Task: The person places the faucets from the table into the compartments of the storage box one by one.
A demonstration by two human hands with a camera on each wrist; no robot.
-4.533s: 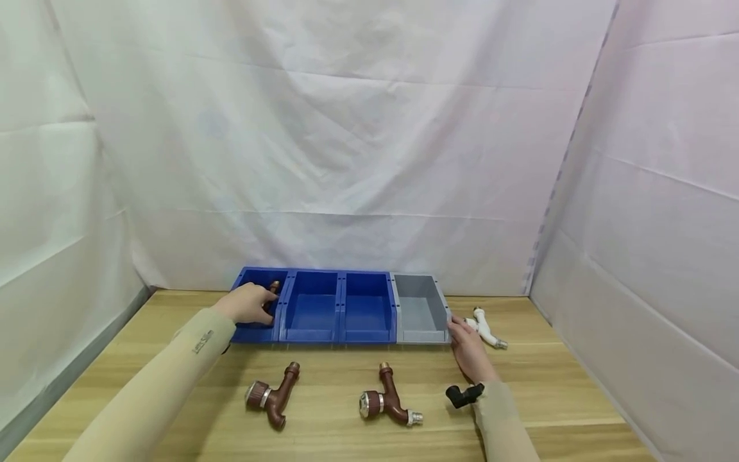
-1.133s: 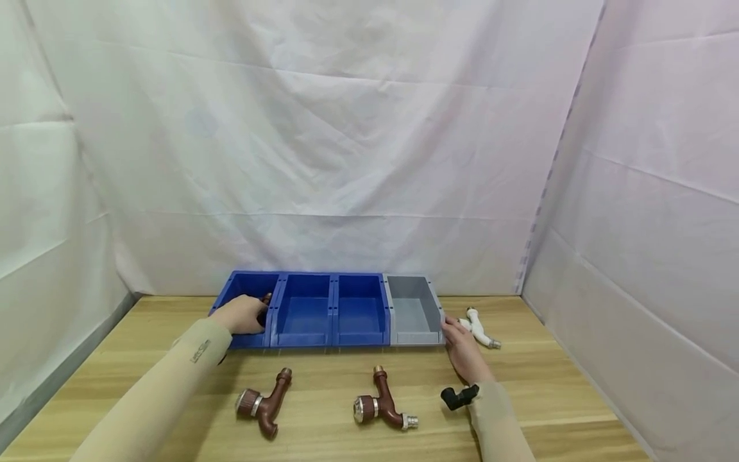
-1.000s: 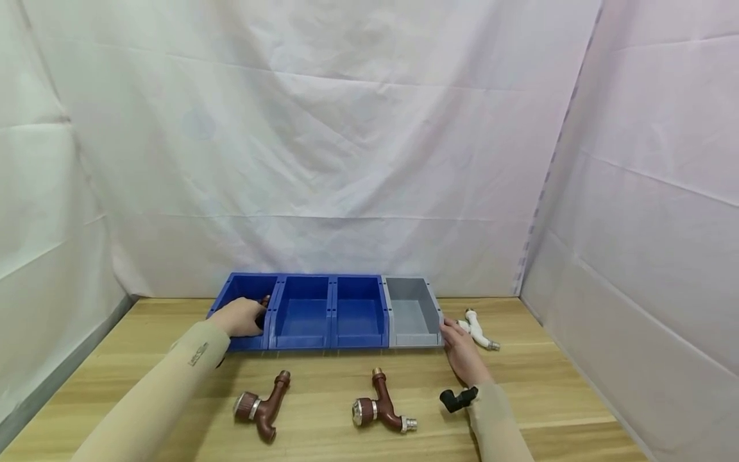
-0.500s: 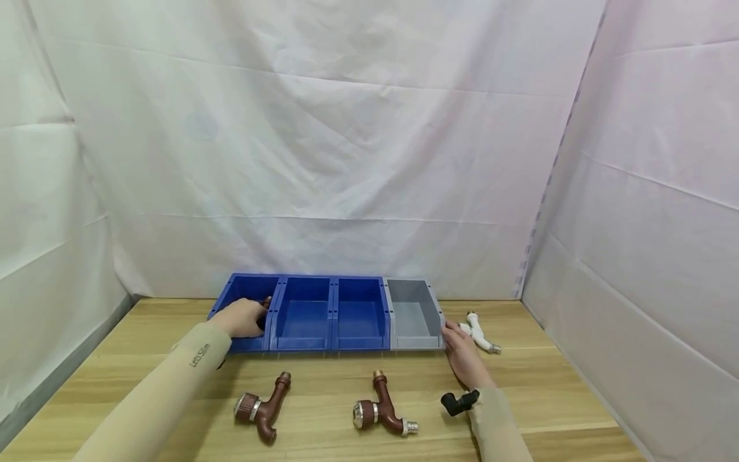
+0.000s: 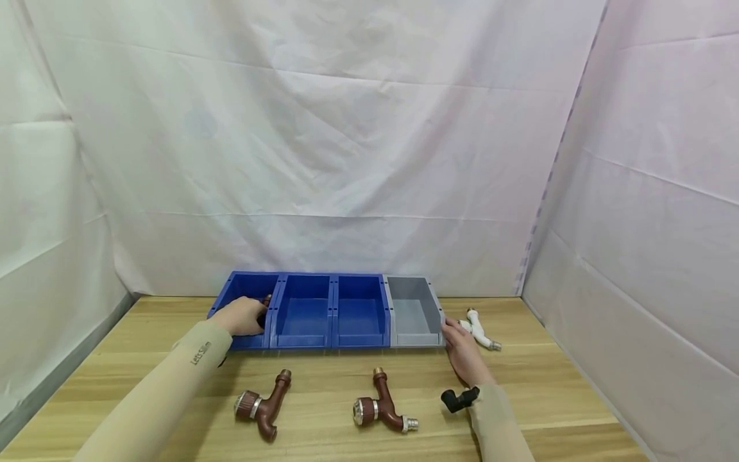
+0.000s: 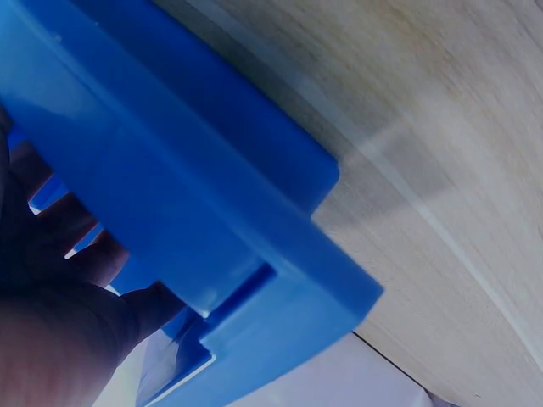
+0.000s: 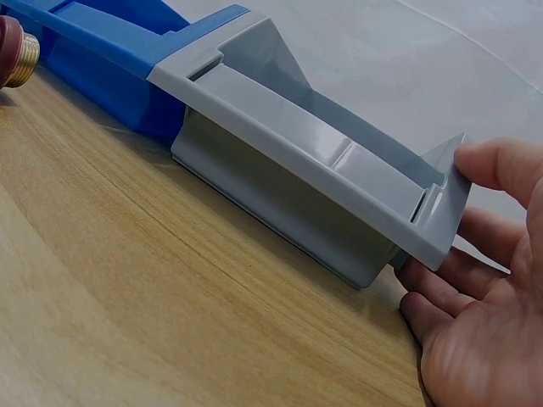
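My left hand (image 5: 241, 316) reaches into the leftmost blue bin (image 5: 254, 280), beside a brown faucet (image 5: 267, 299) whose tip shows past the fingers. In the left wrist view, the spread fingers (image 6: 97, 254) go behind the blue bin's front wall (image 6: 170, 186), which hides their tips; I cannot tell whether they hold the faucet. My right hand (image 5: 464, 354) touches the outer side of the grey bin (image 5: 418, 338) at the row's right end. Its thumb lies at the rim and the other fingers below, against the side, in the right wrist view.
Two more blue bins, a left one (image 5: 302, 342) and a right one (image 5: 360, 341), stand between. In front lie a brown faucet (image 5: 268, 407) and another with a metal nozzle (image 5: 385, 407). A white faucet (image 5: 480, 330) lies right of the grey bin. White cloth (image 5: 346, 160) hangs behind the wooden table.
The head view has shifted slightly since the oldest frame. The left hand now sits lower over the faucet, hiding more of it. The right hand stays at the grey bin.
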